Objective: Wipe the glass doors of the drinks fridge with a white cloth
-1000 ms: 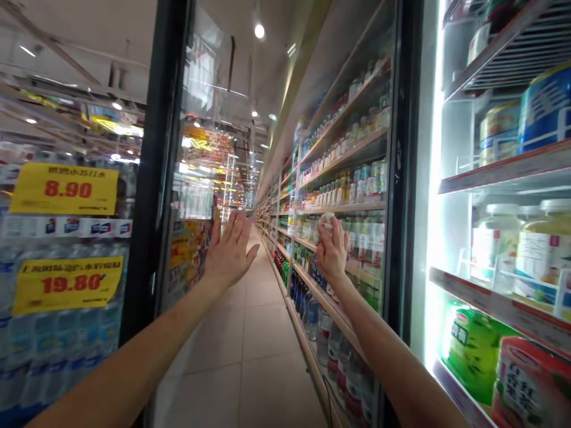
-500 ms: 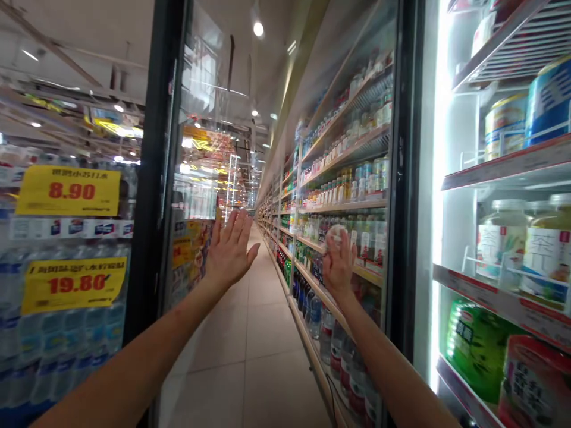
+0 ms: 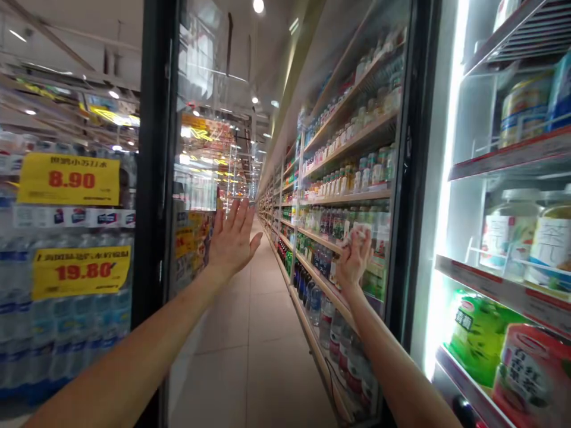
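Note:
A glass cooler door in a black frame stands open in front of me, and the aisle and shelves show through it. Against the pane, my left hand lies flat with its fingers spread, holding nothing. Farther right, my right hand presses a crumpled white cloth to the glass. Its fingers cover part of the cloth, so I cannot tell whether it is paper or fabric.
The lit cooler at the right holds bottles, cans and green and red multipacks. Bottled water is stacked at the left beneath yellow price signs. Behind the glass, long drink shelves run beside the tiled floor.
My right hand has moved a little to the right across the glass with the white cloth. My left hand stays flat at nearly the same spot. The view has shifted slightly.

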Demonstrator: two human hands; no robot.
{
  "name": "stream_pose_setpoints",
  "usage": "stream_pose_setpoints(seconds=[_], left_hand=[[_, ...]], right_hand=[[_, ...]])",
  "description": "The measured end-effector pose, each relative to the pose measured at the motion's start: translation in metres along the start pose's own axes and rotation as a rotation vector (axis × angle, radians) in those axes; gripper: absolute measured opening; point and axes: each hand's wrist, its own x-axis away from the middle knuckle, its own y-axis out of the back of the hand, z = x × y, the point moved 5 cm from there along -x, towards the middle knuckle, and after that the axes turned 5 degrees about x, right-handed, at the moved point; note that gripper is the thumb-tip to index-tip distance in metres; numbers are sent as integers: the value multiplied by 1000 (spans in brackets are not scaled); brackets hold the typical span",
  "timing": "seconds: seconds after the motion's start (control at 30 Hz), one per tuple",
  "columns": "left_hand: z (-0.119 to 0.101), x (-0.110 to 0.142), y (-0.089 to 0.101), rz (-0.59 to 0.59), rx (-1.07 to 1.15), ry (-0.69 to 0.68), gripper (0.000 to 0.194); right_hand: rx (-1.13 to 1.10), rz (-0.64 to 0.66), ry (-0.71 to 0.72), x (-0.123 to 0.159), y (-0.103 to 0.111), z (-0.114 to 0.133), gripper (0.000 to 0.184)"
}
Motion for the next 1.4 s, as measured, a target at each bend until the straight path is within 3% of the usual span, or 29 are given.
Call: stream_pose_setpoints(seconds=[0.13, 0.2, 0.3, 0.4, 0.47, 0.53, 0.7, 0.77, 0.87, 1.0, 1.07, 1.13, 1.23, 1.3, 1.4], left_hand=[[0, 0, -1, 9, 5, 1, 64], [0, 3, -2, 15, 3, 1, 64], [-3, 15, 0, 23, -3, -9, 65], [-9, 34, 0, 43, -4, -35, 68], [-14, 46, -1, 59, 4, -44, 69], [-17, 56, -4, 68, 18, -36, 70], [-18, 62, -8, 53, 41, -26, 68], [-17, 61, -10, 56, 48, -25, 67], [-16, 62, -11, 66, 62, -16, 66], [-16, 63, -10, 65, 50, -10, 66], [-16, 63, -10, 66, 49, -8, 65], [-16, 63, -11, 71, 51, -7, 64], [-15, 63, -11, 75, 44, -9, 65], [-15, 63, -11, 74, 38, -15, 66], [-16, 63, -9, 74, 41, -25, 66]], right_hand=[[-41, 152, 369, 31, -10, 75, 47], [-43, 204, 483, 39, -9, 83, 46], [6, 186, 414, 29, -1, 43, 45], [75, 69, 82, 10, 7, -18, 46], [87, 4, -62, 9, 10, -35, 46], [67, 0, -22, 20, 9, -18, 46], [-34, 214, 426, 79, 2, 74, 44], [-50, 278, 527, 93, 2, 80, 43], [-4, 255, 452, 85, 9, 38, 42], [112, 109, 3, 57, 20, -46, 47], [121, 68, -113, 58, 22, -55, 49], [86, 84, -40, 70, 21, -35, 48], [7, 197, 238, 102, 14, 21, 48], [-25, 273, 395, 119, 12, 46, 49], [2, 291, 436, 121, 16, 34, 48]])
